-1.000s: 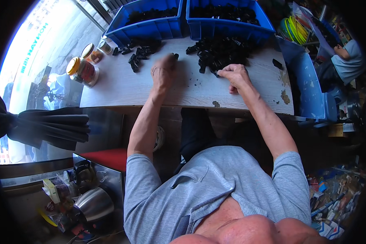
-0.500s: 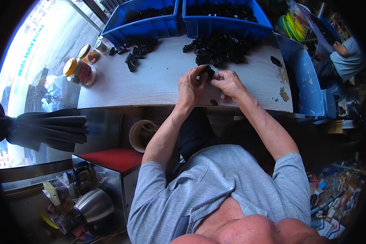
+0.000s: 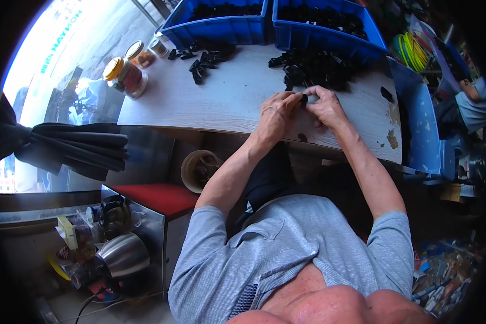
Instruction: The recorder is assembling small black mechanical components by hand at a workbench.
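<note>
My left hand and my right hand meet above the table's near edge. Between their fingertips is a small black plastic part, mostly covered by the fingers. The left fingers wrap round it, and the right thumb and index finger pinch at its right side. Just beyond the hands lies a big heap of similar black parts. A smaller pile of black parts sits farther left on the table.
Two blue bins with black parts stand along the table's far side. Lidded jars stand at the left. One black part lies at the right, beside a light-blue tub. Another person sits beyond it.
The whole view has shifted, so the table appears farther right and higher. My left fingers have closed further round the black part, which shows less now. Both hands stay together.
</note>
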The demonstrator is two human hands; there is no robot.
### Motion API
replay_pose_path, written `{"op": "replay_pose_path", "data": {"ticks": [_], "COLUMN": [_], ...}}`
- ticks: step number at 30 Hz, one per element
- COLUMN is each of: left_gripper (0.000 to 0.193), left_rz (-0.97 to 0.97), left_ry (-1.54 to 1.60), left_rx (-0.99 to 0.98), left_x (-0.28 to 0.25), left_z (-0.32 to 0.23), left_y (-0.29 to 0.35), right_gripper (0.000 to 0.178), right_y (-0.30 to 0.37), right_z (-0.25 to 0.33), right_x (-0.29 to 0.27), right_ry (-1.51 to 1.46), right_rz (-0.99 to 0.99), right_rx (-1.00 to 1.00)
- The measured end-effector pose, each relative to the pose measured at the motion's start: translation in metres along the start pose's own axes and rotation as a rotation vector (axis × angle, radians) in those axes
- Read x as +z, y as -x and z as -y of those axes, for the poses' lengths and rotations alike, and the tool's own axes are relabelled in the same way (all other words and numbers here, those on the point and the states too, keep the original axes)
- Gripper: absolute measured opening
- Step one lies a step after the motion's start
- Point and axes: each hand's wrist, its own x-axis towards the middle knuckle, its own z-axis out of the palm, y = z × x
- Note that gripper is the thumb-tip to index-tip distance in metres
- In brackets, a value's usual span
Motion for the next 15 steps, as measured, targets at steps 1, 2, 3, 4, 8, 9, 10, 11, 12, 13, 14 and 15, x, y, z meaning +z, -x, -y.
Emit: {"op": "replay_pose_path", "data": {"ticks": [1,2,3,4,8,9,10,11,12,13,14,15], "left_gripper": [0.023,0.023,0.023,0.024,0.033,0.037,0.042,0.042,0.042,0.043,0.043,0.045], "left_rz": [0.005,0.001,0.016,0.033,0.163,0.209,0.256,0.254,0.237,0.219,0.216,0.217], "left_ry": [0.044,0.036,0.007,-0.021,-0.03,-0.096,-0.161,-0.165,-0.207,-0.249,-0.25,-0.236], "left_rx": [-0.024,-0.03,0.032,0.093,0.059,0.095,0.131,0.128,0.147,0.169,0.171,0.17], "left_x": [-0.001,-0.001,-0.002,-0.003,-0.013,-0.018,-0.021,-0.022,-0.021,-0.022,-0.023,-0.023], "left_z": [0.001,0.001,0.001,0.001,0.0,-0.001,-0.002,-0.002,-0.002,-0.003,-0.003,-0.003], "left_y": [-0.001,-0.001,-0.002,-0.002,-0.001,0.001,0.003,0.006,0.009,0.01,0.011,0.011], "right_gripper": [0.04,0.034,0.034,0.032,0.03,0.031,0.031,0.032,0.033,0.033,0.032,0.032], "right_y": [-0.002,-0.001,-0.002,-0.003,-0.004,-0.005,-0.005,-0.003,-0.003,-0.003,-0.002,-0.001], "right_z": [0.0,0.0,-0.001,-0.002,-0.004,-0.005,-0.003,-0.002,0.0,0.001,0.002,0.003], "right_x": [0.0,0.0,0.0,-0.001,-0.001,-0.001,-0.001,-0.001,-0.001,-0.001,-0.002,-0.003], "right_ry": [0.007,0.006,0.007,0.008,0.005,0.001,0.001,0.018,0.035,0.035,0.057,0.08], "right_rz": [0.012,0.0,0.01,0.019,0.039,0.058,0.063,0.08,0.096,0.097,0.097,0.096], "right_rx": [0.018,-0.006,-0.01,-0.007,-0.012,-0.005,-0.008,0.002,0.011,0.007,0.012,0.016]}}
